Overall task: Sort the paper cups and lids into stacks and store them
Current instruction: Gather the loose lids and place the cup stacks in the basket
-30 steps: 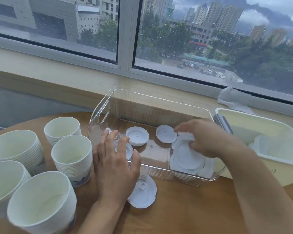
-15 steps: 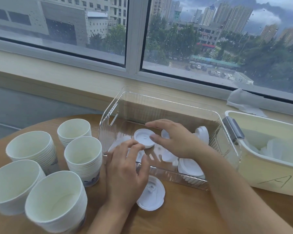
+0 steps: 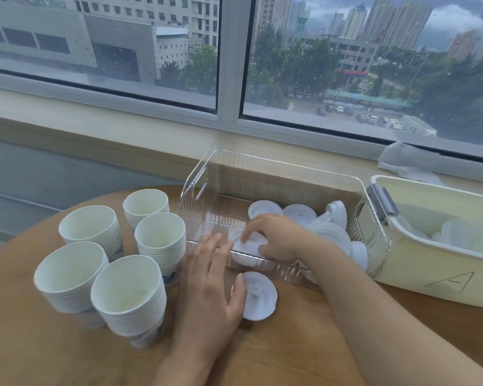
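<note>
Lids (image 3: pixel 251 245) pinched by right grip (image 3: pixel 276 238) inside clear bin (image 3: pixel 262 165) | left grip (image 3: pixel 209 277) spread at front wall

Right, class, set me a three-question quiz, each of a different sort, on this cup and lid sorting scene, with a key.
1. How many stacks of paper cups stand on the round wooden table?
2. True or false: the right hand reaches inside the clear bin.
3. Where does the single lid outside the bin lie?
A. on the windowsill
B. on the table, just in front of the clear bin, beside the left hand
C. inside the cream tub marked A

Key: 1. five; 2. true, it holds a lid low in the bin; 3. B
</note>
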The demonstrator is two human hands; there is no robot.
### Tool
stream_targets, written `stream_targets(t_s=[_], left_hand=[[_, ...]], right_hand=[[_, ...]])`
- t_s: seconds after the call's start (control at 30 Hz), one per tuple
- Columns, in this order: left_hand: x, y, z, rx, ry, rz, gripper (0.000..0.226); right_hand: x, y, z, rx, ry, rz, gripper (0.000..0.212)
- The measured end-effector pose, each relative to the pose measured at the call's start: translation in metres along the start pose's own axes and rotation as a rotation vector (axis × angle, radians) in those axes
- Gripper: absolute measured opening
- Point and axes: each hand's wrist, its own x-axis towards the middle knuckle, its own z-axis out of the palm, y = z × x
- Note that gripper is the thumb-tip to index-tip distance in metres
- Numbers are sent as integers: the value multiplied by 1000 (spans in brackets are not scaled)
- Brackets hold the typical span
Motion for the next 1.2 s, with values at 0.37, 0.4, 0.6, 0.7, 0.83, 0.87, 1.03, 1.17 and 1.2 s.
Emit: stream_targets(t_s=[0.37, 0.4, 0.6, 0.7, 0.83, 0.87, 1.03, 1.17, 1.2], left_hand=[[-26, 18, -31, -33, -12, 18, 50], [-29, 20, -36, -36, 2, 21, 48], [-66, 25, -70, -63, 36, 85, 43], [-82, 21, -85, -74, 132, 60, 41], [-94, 14, -106, -184, 275, -142, 38], [-96, 12, -111, -200, 301, -193, 37], [-97, 0, -120, -227, 258, -414, 51], [-92, -9, -116, -249, 167, -476, 66], [-91, -11, -114, -243, 158, -479, 68]], right_hand=[[-44, -5, -7, 36, 298, -36, 28], [-48, -10, -6, 117, 364, -59, 26], [-64, -74, -2, 460, 485, -300, 47], [-59, -109, 8, 437, 419, -312, 56], [-48, -127, 23, 402, 419, -264, 44], [-47, -128, 26, 411, 443, -257, 38], [-45, -128, 32, 430, 526, -197, 32], [-43, -128, 36, 484, 571, -182, 38], [-43, -127, 37, 508, 583, -174, 37]])
